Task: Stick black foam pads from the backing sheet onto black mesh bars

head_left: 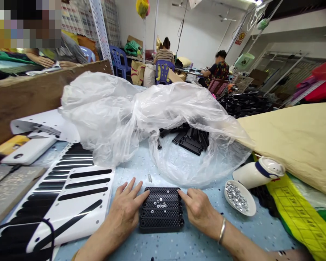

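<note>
A black ribbed plastic block made of several stacked strips lies on the blue table in front of me, with small silver rings scattered on its top. My left hand rests flat against its left side, fingers stretched toward its top corner. My right hand, a metal bangle on its wrist, touches the block's right upper corner with the index finger out. Neither hand holds anything.
A clear plastic bag holds more black strips. A white dish of silver pieces and a white bottle stand right. White and black slotted panels lie left. Other people work at tables behind.
</note>
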`<state>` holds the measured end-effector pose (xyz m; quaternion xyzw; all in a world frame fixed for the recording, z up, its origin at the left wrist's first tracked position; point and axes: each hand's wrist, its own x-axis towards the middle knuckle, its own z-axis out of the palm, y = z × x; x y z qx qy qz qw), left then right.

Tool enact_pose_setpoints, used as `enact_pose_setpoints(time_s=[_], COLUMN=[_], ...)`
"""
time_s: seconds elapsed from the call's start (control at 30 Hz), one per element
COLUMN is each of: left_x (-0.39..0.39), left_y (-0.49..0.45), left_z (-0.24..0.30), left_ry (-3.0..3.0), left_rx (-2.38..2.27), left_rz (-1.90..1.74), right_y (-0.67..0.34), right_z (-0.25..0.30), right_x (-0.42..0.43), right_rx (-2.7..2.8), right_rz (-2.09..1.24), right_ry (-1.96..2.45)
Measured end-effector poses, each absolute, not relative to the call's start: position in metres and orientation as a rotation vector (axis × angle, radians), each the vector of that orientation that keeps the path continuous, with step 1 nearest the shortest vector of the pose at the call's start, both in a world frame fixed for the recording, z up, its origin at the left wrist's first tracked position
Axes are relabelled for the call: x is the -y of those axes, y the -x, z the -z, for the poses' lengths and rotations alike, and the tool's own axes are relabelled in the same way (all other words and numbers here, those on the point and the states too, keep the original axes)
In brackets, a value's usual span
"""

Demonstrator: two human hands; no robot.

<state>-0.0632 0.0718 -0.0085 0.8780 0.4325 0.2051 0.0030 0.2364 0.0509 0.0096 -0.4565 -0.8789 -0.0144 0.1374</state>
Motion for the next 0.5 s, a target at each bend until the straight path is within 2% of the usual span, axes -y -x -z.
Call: enact_pose_setpoints(time_s=[0.5], left_x=[-0.073], left_y=[0.078], left_z=[0.023], left_ry=[-2.516], left_rx=[-1.266], left_rz=[-0.676], right_y=[-0.238], right_z=[-0.001], right_x=[-0.051], right_rx=[2.500], right_rz=[-0.008], right_ry=[1.255])
